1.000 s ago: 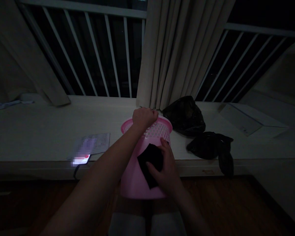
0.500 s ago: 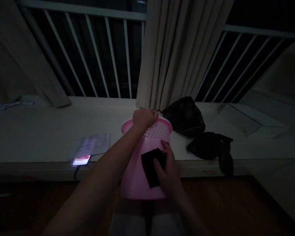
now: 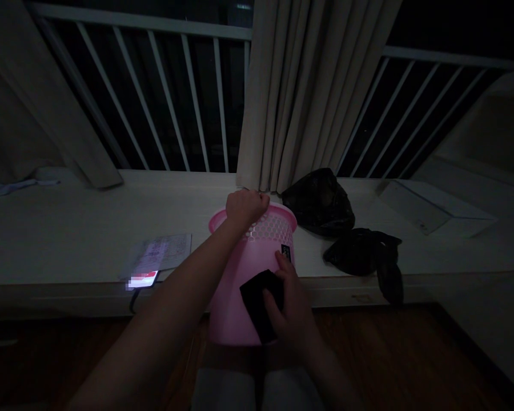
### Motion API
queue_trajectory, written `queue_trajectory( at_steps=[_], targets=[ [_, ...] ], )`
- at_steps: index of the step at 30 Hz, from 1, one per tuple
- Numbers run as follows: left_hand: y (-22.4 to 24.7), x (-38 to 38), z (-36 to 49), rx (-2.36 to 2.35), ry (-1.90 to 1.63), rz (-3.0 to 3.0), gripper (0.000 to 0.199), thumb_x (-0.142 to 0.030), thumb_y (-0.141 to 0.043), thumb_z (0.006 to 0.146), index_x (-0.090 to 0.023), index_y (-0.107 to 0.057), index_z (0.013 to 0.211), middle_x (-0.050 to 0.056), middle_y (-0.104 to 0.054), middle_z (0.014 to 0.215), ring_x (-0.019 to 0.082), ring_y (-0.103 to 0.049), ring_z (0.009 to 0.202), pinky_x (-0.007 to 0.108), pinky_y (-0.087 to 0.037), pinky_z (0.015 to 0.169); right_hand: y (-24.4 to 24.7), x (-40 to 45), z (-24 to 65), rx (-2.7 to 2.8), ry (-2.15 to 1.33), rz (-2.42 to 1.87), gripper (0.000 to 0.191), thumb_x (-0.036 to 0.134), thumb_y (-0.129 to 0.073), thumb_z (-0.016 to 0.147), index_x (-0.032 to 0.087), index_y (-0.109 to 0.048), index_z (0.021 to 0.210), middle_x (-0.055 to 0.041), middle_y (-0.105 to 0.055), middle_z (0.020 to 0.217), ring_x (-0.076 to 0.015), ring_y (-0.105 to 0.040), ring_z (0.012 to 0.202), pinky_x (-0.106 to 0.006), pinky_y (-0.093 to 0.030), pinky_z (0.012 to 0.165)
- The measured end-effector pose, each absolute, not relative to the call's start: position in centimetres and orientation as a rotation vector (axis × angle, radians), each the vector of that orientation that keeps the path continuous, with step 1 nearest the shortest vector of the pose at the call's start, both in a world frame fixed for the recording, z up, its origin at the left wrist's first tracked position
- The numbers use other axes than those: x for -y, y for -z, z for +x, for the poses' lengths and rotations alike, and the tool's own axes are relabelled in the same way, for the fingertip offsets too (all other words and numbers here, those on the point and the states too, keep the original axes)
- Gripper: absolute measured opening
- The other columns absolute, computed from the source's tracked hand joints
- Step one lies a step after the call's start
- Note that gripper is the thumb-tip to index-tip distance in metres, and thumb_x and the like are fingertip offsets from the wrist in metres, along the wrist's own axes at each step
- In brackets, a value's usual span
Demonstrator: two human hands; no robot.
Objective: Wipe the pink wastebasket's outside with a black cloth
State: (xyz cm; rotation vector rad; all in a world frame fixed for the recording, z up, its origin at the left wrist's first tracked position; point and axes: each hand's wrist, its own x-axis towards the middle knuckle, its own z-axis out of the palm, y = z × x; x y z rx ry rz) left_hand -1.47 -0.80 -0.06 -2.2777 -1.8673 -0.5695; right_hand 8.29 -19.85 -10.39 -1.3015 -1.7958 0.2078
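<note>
The left hand [image 3: 247, 209] has its grip closed in a fist on the rim of a pink plastic bin [image 3: 235, 302], a round, tapering one with a band of honeycomb holes below its mouth. The bin is held in front of the person, above the legs in pale grey cloth [image 3: 225, 388] and just before the white window ledge [image 3: 89, 228]; whether its base rests on anything I cannot tell. The right hand [image 3: 289, 302] has its grip closed on a flat, matte black cloth [image 3: 259, 297], thumb on top, against the bin's side, fingertips near a small black label [image 3: 286, 252]. On the ledge to the right lie two crumpled black plastic bags [image 3: 319, 202], one drooping over the edge, with a white rectangular box [image 3: 437, 208] beyond them. To the left, printed white paper [image 3: 173, 251] lies beside a lit screen [image 3: 144, 279] at the ledge's edge.
</note>
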Motion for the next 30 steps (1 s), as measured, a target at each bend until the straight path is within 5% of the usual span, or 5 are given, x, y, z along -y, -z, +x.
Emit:
queue_trajectory(
  at_steps=[6,17,30],
  targets=[
    [-0.1,1.1,-1.8,1.865,0.548,-2.275,0.057,-0.039,-0.026,0.092,-0.009,-0.074,0.098,0.020,-0.071,0.092,0.030,-0.067,0.088,0.039,-0.047,0.075,10.2,20.2,9.0,1.926,-0.182,-1.255,0.025,0.022,-0.048,0.089,0.015,-0.049,0.113,-0.0196,-0.036,0.151,-0.0263,-0.027,0.144,-0.053,-0.033,0.112],
    [0.0,1.2,-1.7,1.897,0.559,-2.269,0.056,-0.038,-0.027,0.092,-0.009,-0.074,0.098,0.020,-0.071,0.094,0.031,-0.067,0.091,0.042,-0.048,0.079,10.6,19.5,10.6,1.883,-0.210,-1.282,0.044,0.024,-0.050,0.088,0.016,-0.043,0.131,-0.0178,-0.039,0.149,-0.0263,-0.033,0.141,-0.052,-0.030,0.114],
    [-0.1,1.1,-1.6,1.909,0.534,-2.273,0.055,-0.037,-0.027,0.092,-0.008,-0.073,0.099,0.020,-0.071,0.096,0.032,-0.067,0.094,0.043,-0.047,0.081,9.8,17.0,11.0,1.877,-0.238,-1.277,0.040,0.026,-0.047,0.090,0.015,-0.044,0.129,-0.0192,-0.042,0.147,-0.0275,-0.038,0.137,-0.054,-0.033,0.111]
  ],
)
